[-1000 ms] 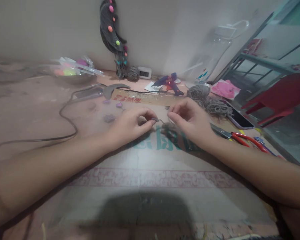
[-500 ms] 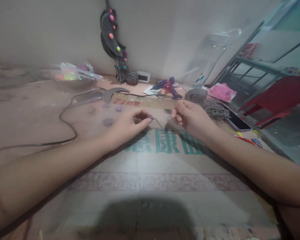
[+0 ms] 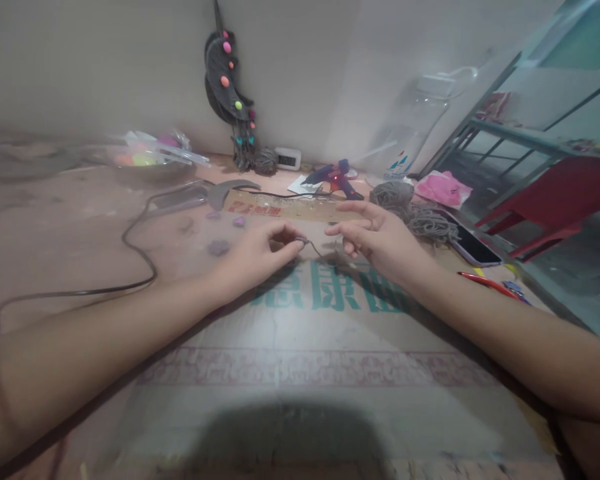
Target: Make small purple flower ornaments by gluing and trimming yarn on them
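My left hand (image 3: 260, 257) pinches a small grey piece of yarn (image 3: 316, 249) between thumb and fingertips, and its thin loose end trails to the right. Just right of that end, my right hand (image 3: 375, 240) hovers with its fingers apart and nothing visible in them. Both are above a cardboard sheet (image 3: 300, 333) with green and red print. Beyond my right hand lie balls of grey yarn (image 3: 393, 193). A glue gun (image 3: 337, 179) with a red light rests near the wall. Small purple pieces (image 3: 219, 247) are left of my left hand.
Against the wall hangs a grey crescent decoration (image 3: 225, 80) with coloured balls. A clear bottle (image 3: 415, 133), a phone (image 3: 473, 243), a red pen (image 3: 490, 283) and pink cloth (image 3: 444, 189) are at the right. A black cord (image 3: 130, 247) curves across the left.
The fingers of my right hand have opened and spread. My left hand keeps its pinch on the yarn. The whole view has shifted slightly.
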`<state>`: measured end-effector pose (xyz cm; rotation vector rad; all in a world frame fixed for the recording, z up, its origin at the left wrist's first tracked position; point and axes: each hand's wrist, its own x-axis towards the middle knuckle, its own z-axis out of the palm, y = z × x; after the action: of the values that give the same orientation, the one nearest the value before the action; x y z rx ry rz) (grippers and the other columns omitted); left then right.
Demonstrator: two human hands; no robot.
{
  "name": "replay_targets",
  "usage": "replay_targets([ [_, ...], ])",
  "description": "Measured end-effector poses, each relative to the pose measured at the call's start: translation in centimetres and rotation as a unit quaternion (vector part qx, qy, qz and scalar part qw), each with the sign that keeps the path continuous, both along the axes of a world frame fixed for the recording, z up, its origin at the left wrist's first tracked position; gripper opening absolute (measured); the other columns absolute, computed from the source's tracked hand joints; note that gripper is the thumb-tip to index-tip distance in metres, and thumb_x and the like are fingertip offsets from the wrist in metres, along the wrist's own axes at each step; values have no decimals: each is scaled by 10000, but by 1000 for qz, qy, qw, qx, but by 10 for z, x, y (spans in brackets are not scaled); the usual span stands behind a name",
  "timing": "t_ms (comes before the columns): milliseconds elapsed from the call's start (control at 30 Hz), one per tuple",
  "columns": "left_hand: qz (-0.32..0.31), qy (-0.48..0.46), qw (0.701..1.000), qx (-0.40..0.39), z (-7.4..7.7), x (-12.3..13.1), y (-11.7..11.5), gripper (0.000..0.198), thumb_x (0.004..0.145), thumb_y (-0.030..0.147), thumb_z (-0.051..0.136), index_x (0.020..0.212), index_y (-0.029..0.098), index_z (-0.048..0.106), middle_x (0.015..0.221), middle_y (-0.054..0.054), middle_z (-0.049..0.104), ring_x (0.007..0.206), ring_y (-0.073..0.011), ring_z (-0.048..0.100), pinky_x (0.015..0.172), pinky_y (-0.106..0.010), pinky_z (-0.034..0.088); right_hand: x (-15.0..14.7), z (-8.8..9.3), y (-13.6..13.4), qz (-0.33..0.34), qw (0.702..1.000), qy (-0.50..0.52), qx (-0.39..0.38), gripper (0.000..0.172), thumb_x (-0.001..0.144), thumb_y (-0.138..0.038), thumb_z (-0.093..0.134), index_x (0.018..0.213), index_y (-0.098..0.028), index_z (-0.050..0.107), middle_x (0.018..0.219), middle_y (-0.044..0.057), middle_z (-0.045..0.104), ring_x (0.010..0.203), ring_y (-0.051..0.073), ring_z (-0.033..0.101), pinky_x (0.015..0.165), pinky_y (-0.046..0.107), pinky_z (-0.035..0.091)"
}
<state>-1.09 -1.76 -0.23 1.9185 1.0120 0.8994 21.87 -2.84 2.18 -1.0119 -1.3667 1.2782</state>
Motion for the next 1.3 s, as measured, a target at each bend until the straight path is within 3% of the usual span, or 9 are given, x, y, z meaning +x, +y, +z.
replay_targets([
  [100, -4, -3, 1000, 1, 1, 0, -1, 245, 880, 405, 599, 966, 183, 656, 916, -51, 719, 809, -181, 673, 762, -327, 524, 0, 2, -2, -18, 999, -43, 24, 361, 762, -328, 787, 1060, -169, 659, 871, 49, 768, 516, 73, 577, 509, 229, 506],
  [200, -1, -2, 1000, 5, 4, 1, -3, 236, 877, 398, 601, 951, 181, 657, 921, -50, 726, 797, -175, 676, 751, -316, 527, -1, 4, -5, -56, 991, -108, 63, 233, 806, -364, 744, 888, -151, 701, 812, 57, 758, 523, 86, 575, 515, 239, 507],
  [333, -3, 16, 1000, 24, 8, 2, -6, 224, 882, 388, 594, 952, 187, 663, 948, -47, 731, 834, -180, 680, 778, -314, 531, -3, 2, -7, -67, 963, -233, 115, 339, 915, -426, 608, 715, -159, 667, 638, 31, 677, 485, 91, 522, 468, 229, 439],
  [400, -5, 25, 999, 32, 9, 2, -7, 224, 884, 388, 592, 951, 187, 665, 950, -46, 730, 846, -184, 682, 783, -315, 532, -3, -1, -8, -66, 931, -301, 194, 266, 921, -372, 607, 766, -172, 689, 651, 22, 660, 524, 106, 539, 499, 240, 443],
  [467, -8, 27, 999, 29, 9, 2, -7, 222, 885, 384, 592, 949, 185, 665, 941, -42, 729, 838, -182, 682, 785, -314, 531, -3, -3, -11, -58, 879, -351, 319, 124, 899, -279, 638, 858, -196, 722, 745, 31, 684, 631, 133, 595, 591, 265, 484],
  [533, -11, 24, 1000, 16, 10, 1, -8, 223, 884, 382, 594, 956, 182, 664, 933, -39, 727, 826, -177, 680, 787, -314, 529, -3, -5, -14, -43, 822, -380, 423, 124, 907, -240, 625, 920, -222, 747, 826, 47, 700, 738, 156, 633, 686, 292, 507],
  [633, -16, 16, 1000, -5, 11, 1, -8, 240, 878, 393, 601, 962, 178, 668, 916, -41, 727, 807, -174, 674, 767, -316, 525, -3, -6, -18, -43, 781, -403, 475, 170, 938, -269, 597, 972, -239, 761, 840, 55, 705, 772, 169, 646, 708, 306, 512],
  [967, -26, -3, 1000, -14, 8, 1, -6, 222, 866, 376, 615, 940, 175, 674, 910, -41, 726, 810, -164, 658, 757, -306, 510, -4, -12, -13, -25, 745, -414, 522, 236, 957, -235, 557, 1097, -262, 745, 831, 51, 711, 753, 163, 634, 673, 306, 501],
  [1300, -29, -9, 999, -19, 8, 1, -5, 221, 866, 383, 619, 927, 179, 675, 913, -41, 726, 831, -169, 661, 768, -309, 515, -4, -14, -13, -9, 738, -415, 532, 246, 948, -201, 540, 1089, -246, 736, 828, 60, 710, 733, 172, 608, 647, 315, 478],
])
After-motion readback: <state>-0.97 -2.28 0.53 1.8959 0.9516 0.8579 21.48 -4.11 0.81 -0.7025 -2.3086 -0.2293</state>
